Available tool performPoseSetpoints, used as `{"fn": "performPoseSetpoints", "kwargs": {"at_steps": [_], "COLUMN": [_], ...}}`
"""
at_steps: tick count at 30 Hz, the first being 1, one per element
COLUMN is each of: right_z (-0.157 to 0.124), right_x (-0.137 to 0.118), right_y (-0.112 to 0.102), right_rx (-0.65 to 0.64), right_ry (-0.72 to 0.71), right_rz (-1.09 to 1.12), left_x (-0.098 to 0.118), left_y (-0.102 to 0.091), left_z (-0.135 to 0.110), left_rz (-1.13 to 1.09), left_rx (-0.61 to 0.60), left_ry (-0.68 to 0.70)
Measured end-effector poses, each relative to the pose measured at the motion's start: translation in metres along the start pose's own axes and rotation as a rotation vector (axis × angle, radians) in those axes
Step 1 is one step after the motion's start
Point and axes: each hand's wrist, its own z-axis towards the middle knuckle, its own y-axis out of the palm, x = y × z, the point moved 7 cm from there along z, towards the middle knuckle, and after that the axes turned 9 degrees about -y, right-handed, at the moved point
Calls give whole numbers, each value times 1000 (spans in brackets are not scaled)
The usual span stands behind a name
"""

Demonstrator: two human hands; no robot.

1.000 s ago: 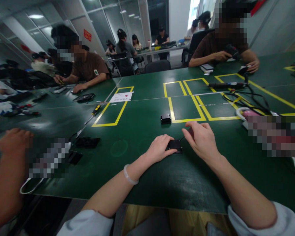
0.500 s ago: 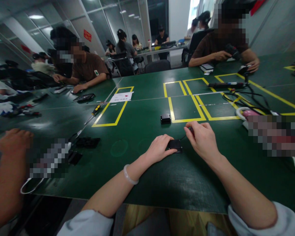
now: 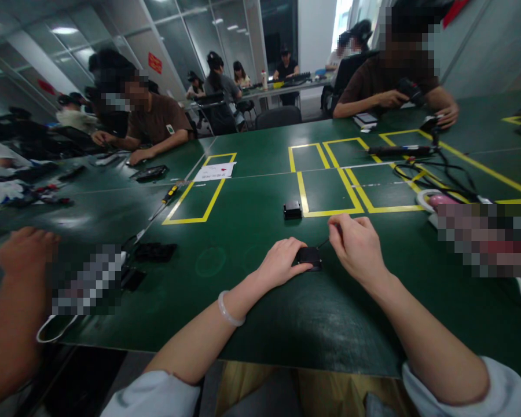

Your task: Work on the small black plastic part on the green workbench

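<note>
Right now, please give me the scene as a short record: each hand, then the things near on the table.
Left hand: the left hand grips a black part on the table
Left wrist: pale bracelet
Right hand: the right hand holds a thin tool, pointing toward the black part
Tool contact: cannot tell
Second part: on the table, beyond the left hand, beside yellow tape
Screwdriver: on the table, left of the paper
</note>
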Motion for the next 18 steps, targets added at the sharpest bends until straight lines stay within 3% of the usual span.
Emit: {"fn": "performPoseSetpoints", "kwargs": {"at_steps": [18], "right_z": [0], "right_x": [-2], "right_y": [1], "right_rx": [-23], "right_ry": [-12], "right_rz": [10], "left_x": [0], "left_y": [1], "left_z": [0], "left_rz": [5], "left_rx": [8], "left_ry": [2]}}
